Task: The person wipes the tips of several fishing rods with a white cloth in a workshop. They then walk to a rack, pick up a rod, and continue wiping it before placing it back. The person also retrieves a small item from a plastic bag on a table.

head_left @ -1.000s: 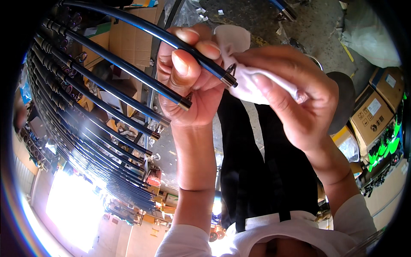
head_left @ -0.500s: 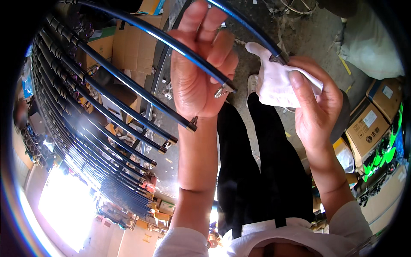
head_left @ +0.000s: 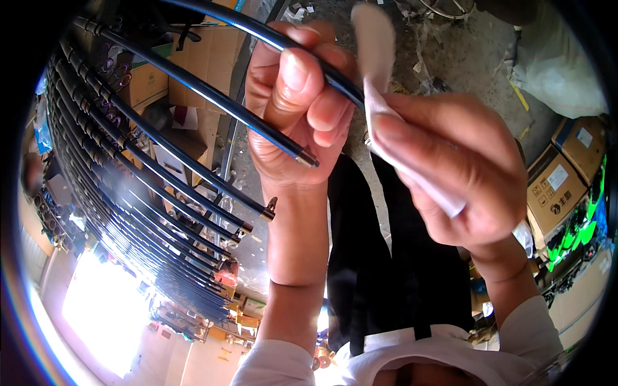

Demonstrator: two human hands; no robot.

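My left hand (head_left: 283,138) is closed with its thumb and fingers around a glossy blue-black rod (head_left: 248,24), which resembles a fishing rod section. At the rod's near end, my right hand (head_left: 463,161) pinches a folded pale pink-white cloth (head_left: 418,177) against it. The cloth hides the rod's tip, and a loose flap of it stands up above. A second rod (head_left: 219,103) crosses in front of my left palm and wrist, its metal-capped end free. Below it, another rod (head_left: 187,157) ends in a small metal fitting (head_left: 270,207).
Many more dark rods (head_left: 129,212) fan out in a curved row at left. Cardboard boxes (head_left: 550,193) and bright green items (head_left: 576,238) are stacked at right. A pale sack (head_left: 557,64) stands at upper right. Scraps litter the grey floor (head_left: 450,48).
My left fingers have closed around the rod. My right hand has come nearer and left, its cloth now folded over the rod's end. The rods beside it have shifted position.
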